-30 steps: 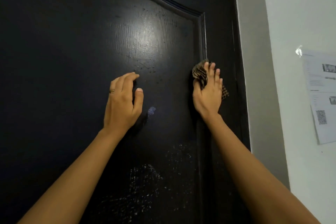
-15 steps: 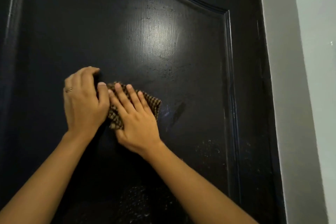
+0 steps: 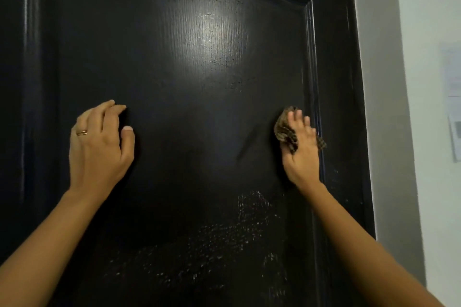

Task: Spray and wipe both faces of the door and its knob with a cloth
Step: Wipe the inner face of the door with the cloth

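The cloth (image 3: 287, 129) is pinned flat against the door (image 3: 199, 82) under the right hand (image 3: 300, 147), beside the panel's right moulding. The speckled, seemingly unwiped patch lies below and leftward. The left hand (image 3: 99, 149) is braced empty, fingers spread.

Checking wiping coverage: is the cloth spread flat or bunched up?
Bunched. The cloth shows as a crumpled wad under the right hand, pressed on the door by the panel's right edge.
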